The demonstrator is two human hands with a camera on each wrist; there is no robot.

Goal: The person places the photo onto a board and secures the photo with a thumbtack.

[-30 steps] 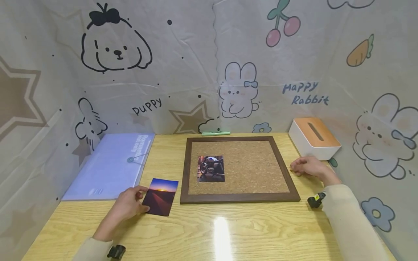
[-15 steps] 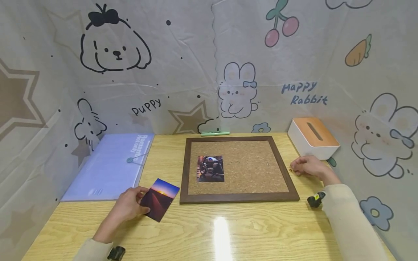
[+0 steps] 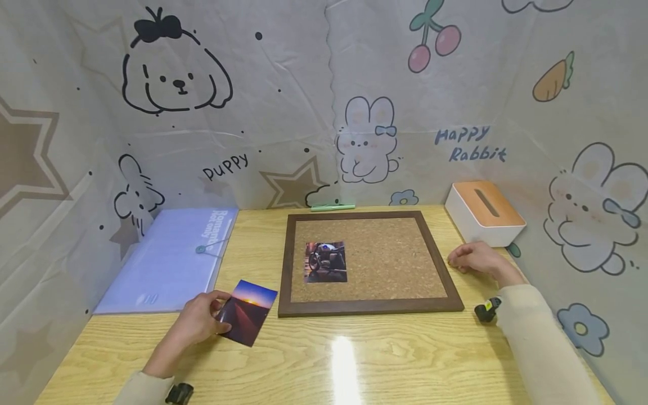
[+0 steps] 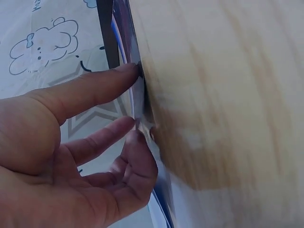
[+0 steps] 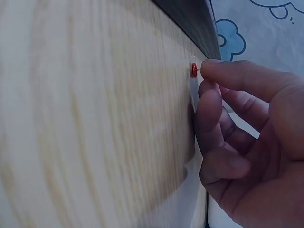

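Note:
My left hand (image 3: 199,319) pinches a sunset photo (image 3: 249,315) by its left edge, just left of the framed corkboard (image 3: 372,307); the left wrist view shows this photo nearly edge-on. To the right of the board, my right hand (image 3: 476,259) is low over the table. In the right wrist view, a red-headed thumbtack (image 5: 194,70) has its pin toward the right hand, and thumb and forefinger meet at that pin. Whether its head touches the table I cannot tell. A motorcycle photo (image 3: 325,262) lies on the left part of the cork.
A translucent document folder (image 3: 162,264) lies on the left of the table. Behind the board is a green pen (image 3: 332,207). A white tissue box (image 3: 471,222) with a wooden lid stands beyond the right hand. Printed cloth (image 3: 283,73) encloses the table.
The sunset photo has turned clockwise in my left hand, with its lower edge swinging left. My right hand stays at about the same spot by the thumbtack.

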